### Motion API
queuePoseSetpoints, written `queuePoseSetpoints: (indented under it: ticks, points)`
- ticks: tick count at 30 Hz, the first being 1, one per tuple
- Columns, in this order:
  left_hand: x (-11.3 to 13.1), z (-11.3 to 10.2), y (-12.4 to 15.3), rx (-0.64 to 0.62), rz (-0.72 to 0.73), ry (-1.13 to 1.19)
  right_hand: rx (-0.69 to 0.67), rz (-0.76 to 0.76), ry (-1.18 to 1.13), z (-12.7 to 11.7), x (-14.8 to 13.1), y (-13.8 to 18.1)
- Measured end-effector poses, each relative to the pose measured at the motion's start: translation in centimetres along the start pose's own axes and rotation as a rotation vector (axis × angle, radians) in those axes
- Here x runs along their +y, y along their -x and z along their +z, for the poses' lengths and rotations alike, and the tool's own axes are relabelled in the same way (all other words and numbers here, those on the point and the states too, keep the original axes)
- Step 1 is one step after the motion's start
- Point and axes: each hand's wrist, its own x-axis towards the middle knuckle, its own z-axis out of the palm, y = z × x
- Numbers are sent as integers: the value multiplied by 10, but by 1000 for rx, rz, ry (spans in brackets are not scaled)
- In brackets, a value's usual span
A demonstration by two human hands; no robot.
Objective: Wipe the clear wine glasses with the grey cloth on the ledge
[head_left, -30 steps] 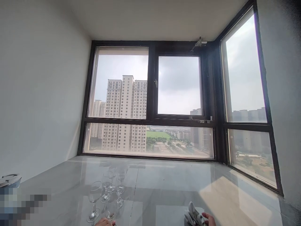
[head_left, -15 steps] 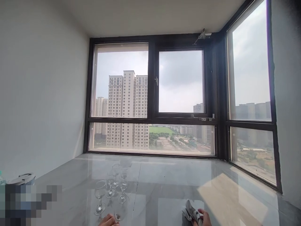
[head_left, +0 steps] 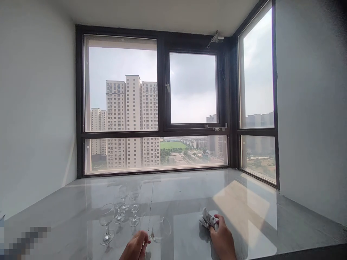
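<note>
My left hand [head_left: 137, 245] is closed around the stem of a clear wine glass [head_left: 162, 230]. That glass is tipped over, its bowl pointing right, above the grey surface. To the right, my right hand [head_left: 223, 236] grips a crumpled grey cloth [head_left: 207, 219] between thumb and fingers. A gap separates the cloth from the held glass. Left of my left hand, a larger stemmed glass [head_left: 107, 216] stands upright. Several other upright glasses, among them one stemmed glass [head_left: 134, 213], stand close together behind it.
The glossy grey stone sill [head_left: 187, 191] reflects the window light and has a dark seam. Dark-framed windows [head_left: 159, 131] close off the back and right. A white wall [head_left: 38, 108] rises on the left, and a blurred patch [head_left: 24, 242] covers the lower left corner.
The view has swung, bringing more of both hands into sight. The wine glass in my left hand has moved right of the glass group and now lies tilted. The cloth stays in my right hand.
</note>
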Motion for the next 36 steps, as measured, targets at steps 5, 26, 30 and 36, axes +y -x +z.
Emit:
queuePoseSetpoints:
  ticks: [5, 26, 30, 36]
  points:
    - [14, 48, -57, -14, -69, -4, 24, -20, -12, 6, 7, -5]
    - [21, 84, -94, -192, -404, -302, 85, -100, -69, 19, 20, -10]
    - [25, 80, -93, -192, -404, -303, 52, -109, -33, 15, 15, -6]
    - [30, 76, -95, -185, -417, -302, 44, -110, -19, 13, 13, -3]
